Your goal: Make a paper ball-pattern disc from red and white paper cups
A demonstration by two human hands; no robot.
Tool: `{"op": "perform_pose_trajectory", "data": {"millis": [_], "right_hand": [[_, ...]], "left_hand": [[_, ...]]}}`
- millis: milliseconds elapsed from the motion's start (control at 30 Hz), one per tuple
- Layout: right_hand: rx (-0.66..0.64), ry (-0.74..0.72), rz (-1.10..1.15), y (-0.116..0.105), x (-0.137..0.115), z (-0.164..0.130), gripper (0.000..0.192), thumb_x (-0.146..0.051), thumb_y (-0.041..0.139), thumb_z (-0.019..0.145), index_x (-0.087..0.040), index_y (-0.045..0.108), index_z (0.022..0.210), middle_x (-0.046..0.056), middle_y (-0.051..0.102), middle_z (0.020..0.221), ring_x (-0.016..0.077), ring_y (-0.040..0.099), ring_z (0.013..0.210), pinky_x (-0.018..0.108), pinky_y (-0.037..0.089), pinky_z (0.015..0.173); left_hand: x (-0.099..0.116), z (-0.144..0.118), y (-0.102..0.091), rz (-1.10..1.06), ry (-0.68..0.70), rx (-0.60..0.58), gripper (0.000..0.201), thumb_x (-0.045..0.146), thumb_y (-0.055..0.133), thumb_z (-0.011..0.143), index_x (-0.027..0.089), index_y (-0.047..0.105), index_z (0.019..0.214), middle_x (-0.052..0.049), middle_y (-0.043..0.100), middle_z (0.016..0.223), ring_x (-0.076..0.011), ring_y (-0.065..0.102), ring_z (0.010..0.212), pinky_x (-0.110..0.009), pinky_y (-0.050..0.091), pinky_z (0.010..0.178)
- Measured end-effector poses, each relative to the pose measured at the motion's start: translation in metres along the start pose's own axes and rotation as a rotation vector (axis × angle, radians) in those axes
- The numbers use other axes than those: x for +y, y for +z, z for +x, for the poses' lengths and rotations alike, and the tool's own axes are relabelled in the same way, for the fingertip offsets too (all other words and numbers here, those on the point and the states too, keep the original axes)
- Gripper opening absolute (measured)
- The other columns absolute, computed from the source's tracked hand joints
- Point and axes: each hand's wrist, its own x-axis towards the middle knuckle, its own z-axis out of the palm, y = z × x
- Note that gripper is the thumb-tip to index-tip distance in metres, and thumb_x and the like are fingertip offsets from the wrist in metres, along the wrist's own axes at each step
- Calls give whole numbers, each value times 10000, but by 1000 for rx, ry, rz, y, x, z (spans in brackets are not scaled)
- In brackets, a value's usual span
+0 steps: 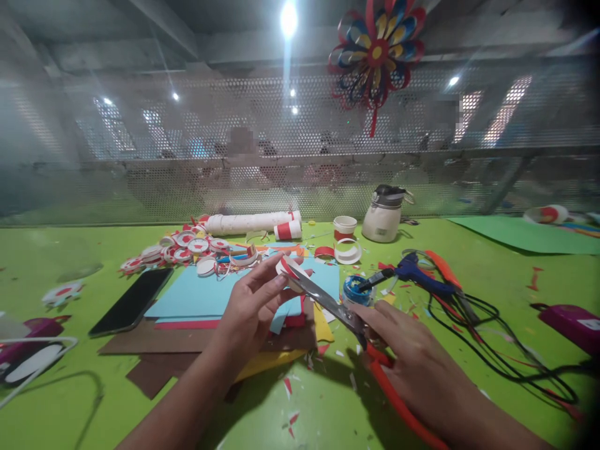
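My left hand (pixel 253 303) pinches a small white and red paper ring (pixel 289 269) above a stack of coloured paper sheets (pixel 206 300). My right hand (pixel 412 359) grips orange-handled scissors (pixel 328 303), whose blades point up and left and touch the ring. Paper scraps (pixel 290 384) lie on the green table (pixel 56 400) below both hands.
A black phone (pixel 131 300) lies left of the sheets. Behind them are a pile of red and white rings (pixel 187 245), a white roll (pixel 248 222), a small cup (pixel 345 227) and a white jug (pixel 384 215). A blue glue gun (pixel 415 272) with black cables (pixel 487 337) lies at right.
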Motion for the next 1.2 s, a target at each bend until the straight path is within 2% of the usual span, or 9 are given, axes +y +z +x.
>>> {"op": "perform_pose_trajectory", "data": {"millis": [133,367,633,833,1200], "right_hand": [[-18,-24,-12,-3,-2,0,563,-73,452,650,-182,562,1191,130,655,949,258,647,795,363,565,658],[-12,-31,-36,-1,-2,0,536,-125,478,722,-202,558,1246,130,673,976,264,664,817,377,575,666],[3,-23,-37,-1,0,-2,534,-137,493,732,-221,568,1254,119,690,1004,258,674,870,374,570,716],[17,-48,-19,0,-2,-2,475,-130,444,780,-172,577,1233,135,690,954,241,678,792,372,573,669],[30,-48,6,0,-4,-2,426,-129,462,794,-176,593,1197,118,700,921,234,677,781,352,573,667]], "left_hand": [[0,0,0,-28,-14,-5,306,159,696,747,174,678,1053,-108,692,1100,-298,648,1021,-475,471,942],[2,1,0,-26,-7,-3,268,164,682,762,151,687,1029,-107,694,1071,-303,642,1030,-478,472,946],[0,2,1,-8,-12,32,306,185,703,745,149,673,1047,-134,684,1107,-323,634,1046,-485,475,927],[0,1,3,-12,-13,26,293,180,688,763,132,660,1050,-147,675,1121,-321,638,1035,-491,473,930],[0,2,2,2,-16,5,274,185,678,772,131,663,1040,-140,672,1102,-309,633,1033,-486,470,940]]}}
